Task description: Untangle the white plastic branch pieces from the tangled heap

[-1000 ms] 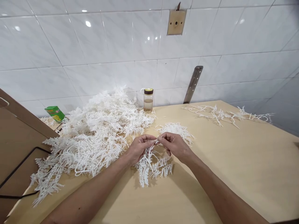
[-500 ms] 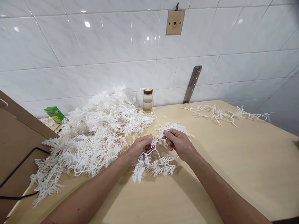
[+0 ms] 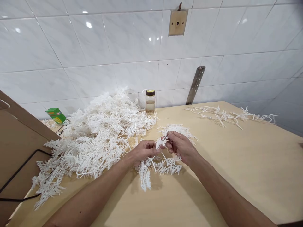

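A white branched plastic sprig [image 3: 168, 165] with short side twigs hangs between my hands, low over the table. My left hand [image 3: 145, 152] is closed on its stem, thumb and fingers pinched together. My right hand [image 3: 181, 145] pinches the upper tip of the same sprig, close to the left fingertips. Just behind my right hand lies a small heap of short white bits [image 3: 178, 128]. To the left of my hands spreads a big pile of white sprigs [image 3: 101, 132].
Bare white stems [image 3: 222, 115] lie at the back right of the table [image 3: 248, 164]. A lidded jar of liquid [image 3: 150, 101] and a metal strip [image 3: 196, 85] stand by the tiled wall. At left are a green box [image 3: 56, 116] and a cardboard box [image 3: 23, 138].
My hands have come closer together, and the left fingers now pinch further along. The sprig has turned, with one branch hanging lower.
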`<action>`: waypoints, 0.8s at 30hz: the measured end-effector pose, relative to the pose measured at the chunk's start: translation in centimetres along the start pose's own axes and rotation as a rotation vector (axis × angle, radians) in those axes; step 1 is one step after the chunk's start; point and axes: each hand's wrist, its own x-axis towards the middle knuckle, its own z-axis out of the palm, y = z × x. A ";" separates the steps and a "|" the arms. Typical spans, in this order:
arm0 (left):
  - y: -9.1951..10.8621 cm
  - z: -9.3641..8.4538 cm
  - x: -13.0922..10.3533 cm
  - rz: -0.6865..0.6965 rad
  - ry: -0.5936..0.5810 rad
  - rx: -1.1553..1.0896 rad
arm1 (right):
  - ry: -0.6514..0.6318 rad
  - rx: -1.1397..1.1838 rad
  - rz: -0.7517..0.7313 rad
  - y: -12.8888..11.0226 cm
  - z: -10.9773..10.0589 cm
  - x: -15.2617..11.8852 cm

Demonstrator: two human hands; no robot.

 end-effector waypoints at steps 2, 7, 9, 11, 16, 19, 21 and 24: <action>-0.1 0.1 0.2 0.023 0.042 0.028 | -0.063 -0.026 0.008 0.2 0.2 -0.1; -0.2 0.1 0.5 0.076 0.195 0.100 | -0.072 -0.040 0.000 0.3 0.3 0.0; -0.1 0.2 0.3 0.148 0.255 0.155 | -0.033 -0.015 -0.014 0.2 0.2 0.0; -0.1 0.4 0.1 0.261 0.328 0.244 | -0.039 -0.014 0.010 0.1 0.2 -0.1; -0.2 1.0 -0.7 0.419 0.457 0.499 | -0.292 -0.238 0.107 -0.1 0.5 -0.9; -0.2 1.4 -0.9 0.446 0.469 0.577 | -0.356 -0.315 0.092 0.0 0.6 -1.1; -0.3 1.5 -0.8 0.428 0.486 0.570 | -0.313 -0.302 0.069 0.2 0.6 -0.9; -0.3 1.2 -0.4 0.353 0.436 0.399 | -0.219 -0.293 0.049 0.3 0.5 -0.6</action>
